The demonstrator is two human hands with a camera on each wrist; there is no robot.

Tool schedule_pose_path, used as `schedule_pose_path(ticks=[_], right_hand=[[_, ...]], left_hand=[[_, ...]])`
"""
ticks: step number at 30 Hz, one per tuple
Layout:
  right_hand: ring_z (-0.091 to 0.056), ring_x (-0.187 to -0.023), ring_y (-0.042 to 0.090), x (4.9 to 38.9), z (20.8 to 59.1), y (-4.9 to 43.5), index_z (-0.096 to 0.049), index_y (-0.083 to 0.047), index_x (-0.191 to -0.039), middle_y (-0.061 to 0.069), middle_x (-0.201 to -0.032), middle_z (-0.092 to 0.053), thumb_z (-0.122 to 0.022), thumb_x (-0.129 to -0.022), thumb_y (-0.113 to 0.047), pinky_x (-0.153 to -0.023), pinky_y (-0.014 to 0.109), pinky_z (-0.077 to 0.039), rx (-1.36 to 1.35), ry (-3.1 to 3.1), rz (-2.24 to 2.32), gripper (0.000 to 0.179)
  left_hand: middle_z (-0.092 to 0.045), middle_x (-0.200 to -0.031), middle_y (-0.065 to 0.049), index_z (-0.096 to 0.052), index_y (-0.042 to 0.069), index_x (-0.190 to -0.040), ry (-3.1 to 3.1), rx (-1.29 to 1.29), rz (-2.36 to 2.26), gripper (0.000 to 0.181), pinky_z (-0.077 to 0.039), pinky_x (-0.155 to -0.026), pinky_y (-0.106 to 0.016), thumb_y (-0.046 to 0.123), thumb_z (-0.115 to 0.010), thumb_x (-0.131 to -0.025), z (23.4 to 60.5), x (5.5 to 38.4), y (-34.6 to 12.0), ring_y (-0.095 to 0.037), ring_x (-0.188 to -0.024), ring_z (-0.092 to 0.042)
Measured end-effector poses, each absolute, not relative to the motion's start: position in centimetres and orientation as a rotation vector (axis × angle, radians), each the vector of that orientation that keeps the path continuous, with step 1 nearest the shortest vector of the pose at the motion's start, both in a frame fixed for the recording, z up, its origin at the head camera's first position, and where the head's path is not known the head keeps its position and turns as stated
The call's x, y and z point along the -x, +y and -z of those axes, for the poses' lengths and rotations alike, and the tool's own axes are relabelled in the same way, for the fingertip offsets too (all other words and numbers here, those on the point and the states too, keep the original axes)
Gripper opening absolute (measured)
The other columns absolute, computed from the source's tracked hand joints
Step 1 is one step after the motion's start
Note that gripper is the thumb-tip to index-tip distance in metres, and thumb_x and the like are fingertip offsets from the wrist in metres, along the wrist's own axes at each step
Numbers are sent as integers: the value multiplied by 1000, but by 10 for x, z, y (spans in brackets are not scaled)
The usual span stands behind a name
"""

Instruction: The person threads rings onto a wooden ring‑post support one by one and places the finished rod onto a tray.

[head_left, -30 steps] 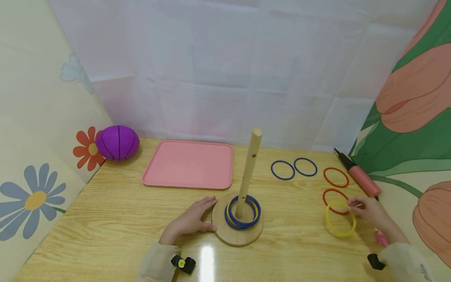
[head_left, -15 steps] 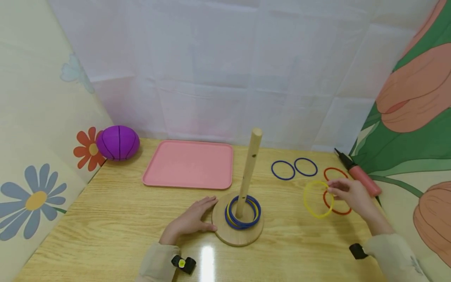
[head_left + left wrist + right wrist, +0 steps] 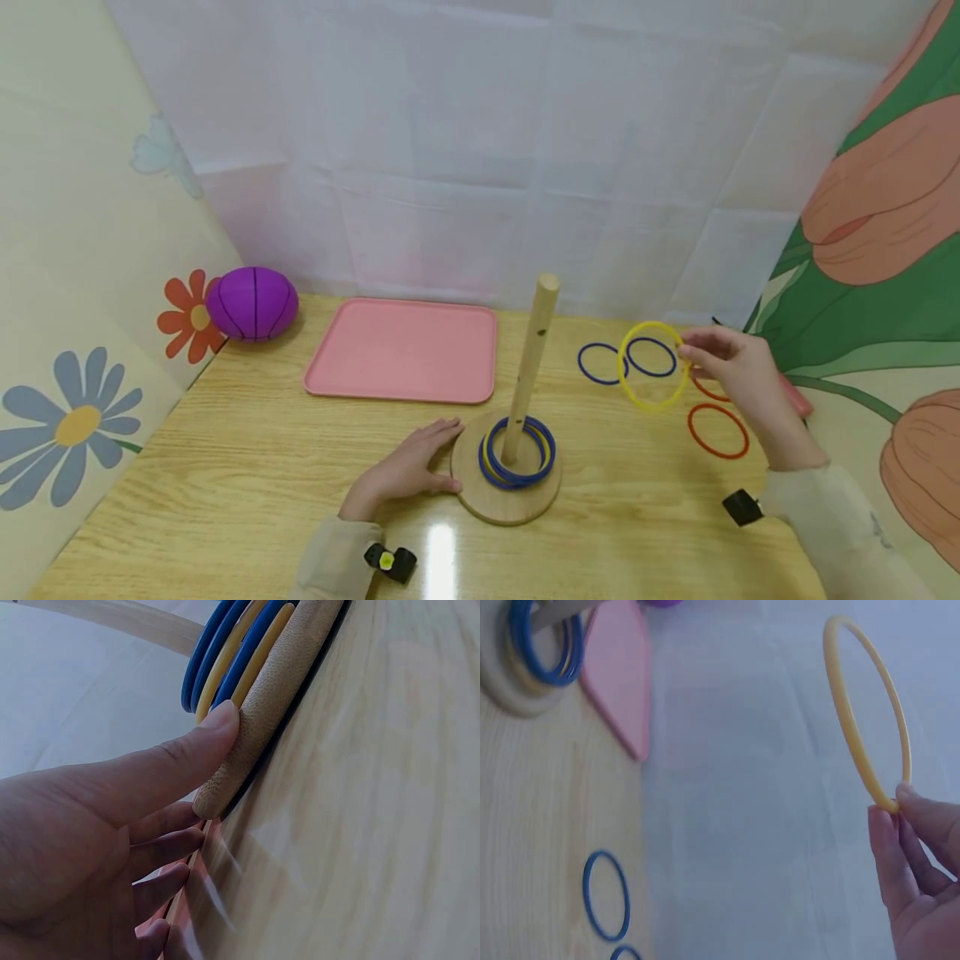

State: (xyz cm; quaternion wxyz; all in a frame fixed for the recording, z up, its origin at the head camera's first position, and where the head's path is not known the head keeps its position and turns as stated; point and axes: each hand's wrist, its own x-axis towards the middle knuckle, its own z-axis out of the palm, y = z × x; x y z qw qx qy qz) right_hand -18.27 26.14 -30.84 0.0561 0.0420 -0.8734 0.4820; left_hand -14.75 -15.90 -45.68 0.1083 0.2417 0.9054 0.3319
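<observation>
My right hand (image 3: pixel 731 367) pinches a yellow ring (image 3: pixel 847 720) by its edge between thumb and fingers, raised above the table. In the head view the ring overlaps the two blue rings lying at the back right. My left hand (image 3: pixel 411 462) rests at the left side of a round wooden base (image 3: pixel 506 510), its thumb (image 3: pixel 172 765) against the rim and its other fingers extended along the edge. From the base rises a wooden peg (image 3: pixel 534 350), slightly tilted in this view. Several blue and yellow rings (image 3: pixel 247 660) are stacked around its foot.
Two blue rings (image 3: pixel 581 362) lie behind and right of the peg. Two red rings (image 3: pixel 723 456) lie under the right forearm's side, one partly hidden by the hand. A pink tray (image 3: pixel 401 350), a purple ball (image 3: pixel 252 304) and a mostly hidden pump (image 3: pixel 797 397) stand farther back.
My right hand has lifted the yellow ring from near the red rings, moving it up, back and leftward, and the ring has turned more upright. The left hand has stayed at the base.
</observation>
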Motion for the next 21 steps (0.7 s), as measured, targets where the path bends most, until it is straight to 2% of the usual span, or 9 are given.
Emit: schedule_pose_path(ticks=[7,21], right_hand=[[-65,-81,-1,182,291,239,-68,-16,-105,-16,-90,-68,-69,-89,-29,-68,18,-60,-155,-2429,-1731,21],[-64,-82,8,174,255,192,-69,-11,-99,-4,-90,-69,-72,-87,-15,-67,20,-60,-287,-2081,-2233,14]], left_hand=[[-34,-151,-29,-37,-7,-144,2658,-714,-980,88,-16,-118,-65,34,-79,-78,459,149,-159,-49,-141,-28],[-36,-151,-28,-38,-6,-144,2692,-753,-946,88,-20,-116,-66,35,-78,-78,461,150,-161,-49,-139,-31]])
